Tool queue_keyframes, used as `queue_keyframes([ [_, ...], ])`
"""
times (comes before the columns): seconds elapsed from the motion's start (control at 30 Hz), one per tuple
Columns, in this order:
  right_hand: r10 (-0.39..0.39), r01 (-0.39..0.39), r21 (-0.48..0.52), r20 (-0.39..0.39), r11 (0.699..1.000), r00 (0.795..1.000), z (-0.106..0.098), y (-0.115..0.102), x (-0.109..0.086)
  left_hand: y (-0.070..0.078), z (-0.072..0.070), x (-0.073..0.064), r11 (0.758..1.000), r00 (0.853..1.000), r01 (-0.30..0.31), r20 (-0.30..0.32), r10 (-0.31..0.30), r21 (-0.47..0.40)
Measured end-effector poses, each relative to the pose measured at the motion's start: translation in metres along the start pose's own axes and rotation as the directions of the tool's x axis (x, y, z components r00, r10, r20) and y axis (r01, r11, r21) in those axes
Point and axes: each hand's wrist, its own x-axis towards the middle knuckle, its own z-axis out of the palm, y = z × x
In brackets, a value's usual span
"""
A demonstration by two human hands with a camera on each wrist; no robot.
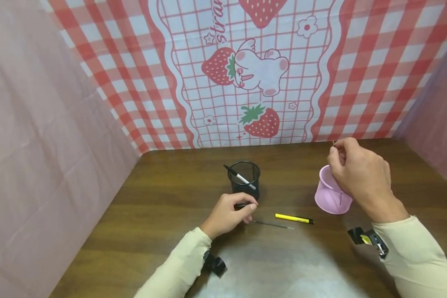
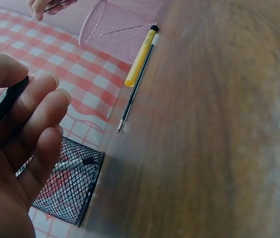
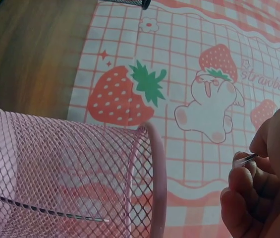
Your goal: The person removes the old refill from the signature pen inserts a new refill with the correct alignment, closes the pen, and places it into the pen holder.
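The left hand [image 1: 229, 215] pinches a dark pen piece [image 1: 242, 205] between thumb and fingertips, a light grip that suits something so slim; most of it is hidden by the fingers. At one o'clock from that hand, just beyond it, a black mesh cup [image 1: 248, 193] stands upright. A black-and-white pen [image 1: 242, 179] leans inside, propped by the rim at about ten o'clock because the cup is too wide to hold it straight.

Toward three to four o'clock from the left hand, a thin refill [image 1: 273, 224] lies flat on the tabletop [image 1: 164, 198], its metal tip toward that hand. Just beside it lies a yellow tube [image 1: 292, 218], dark end rightward.

At two o'clock from the tube stands a pink mesh cup [image 1: 325, 200], a thin dark rod [image 3: 55, 212] slanting inside, seemingly supported by its wall. Above the rim, the right hand [image 1: 363, 178] grasps a slender stick [image 3: 247, 159] by fingertips, probably for fine control; its full length is hidden.
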Motion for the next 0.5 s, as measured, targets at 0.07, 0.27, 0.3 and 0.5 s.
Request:
queue_keyframes([
  [0.07, 0.001, -0.001, 0.004, 0.013, 1.000, 1.000, -0.001, -0.001, 0.000, 0.001, 0.001, 0.000, 1.000, 1.000, -0.007, 0.001, 0.007, 0.006],
  [0.27, -0.018, 0.017, 0.022, 0.063, 1.000, 0.998, 0.001, -0.008, -0.003, 0.003, 0.000, -0.001, 1.000, 1.000, -0.003, 0.005, 0.003, 0.001],
  [0.3, -0.031, 0.030, 0.025, 0.066, 0.999, 0.997, 0.003, -0.010, -0.004, 0.003, 0.000, -0.002, 1.000, 1.000, 0.000, 0.007, 0.000, -0.003],
  [0.5, -0.121, 0.120, 0.028, 0.027, 0.992, 0.992, 0.009, -0.015, -0.008, 0.000, 0.003, -0.002, 1.000, 1.000, -0.017, 0.001, 0.017, -0.018],
])
